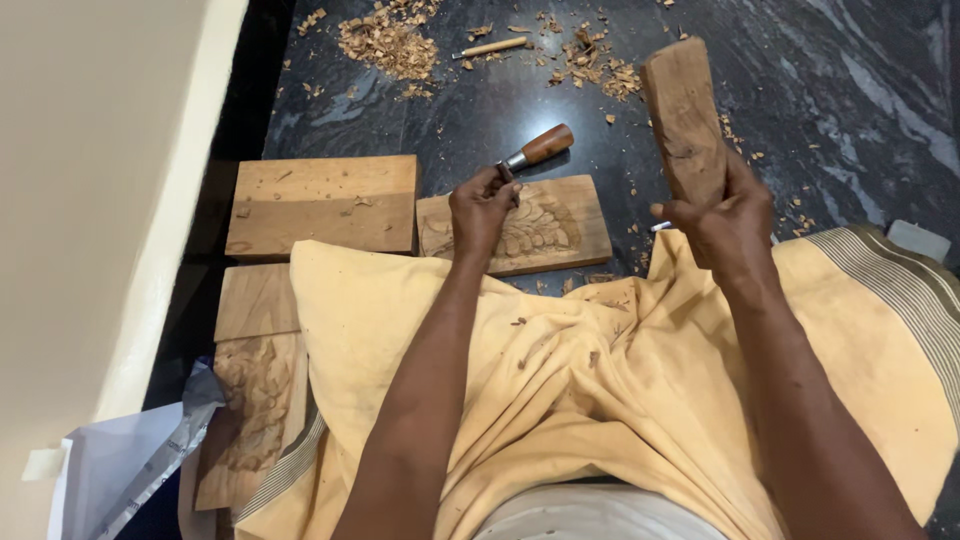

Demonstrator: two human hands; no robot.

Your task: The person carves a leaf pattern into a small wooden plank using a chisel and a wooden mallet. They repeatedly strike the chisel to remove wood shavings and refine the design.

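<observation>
In the head view, the left hand point(482, 205) grips a wooden-handled chisel point(533, 152) with its tip on a leaf-carved wooden panel point(545, 225) lying beneath it on the dark floor point(850, 110), while the right hand point(722, 222) clutches a raised, worn wooden block point(682, 115) upright above the yellow cloth point(600, 380).

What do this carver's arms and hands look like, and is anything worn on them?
Both forearms are bare from the elbow down, with no sleeves in view. The left hand and right hand wear no gloves, and no rings, watch or bracelet can be seen. A yellow cloth with a striped border covers the lap below the arms.
</observation>
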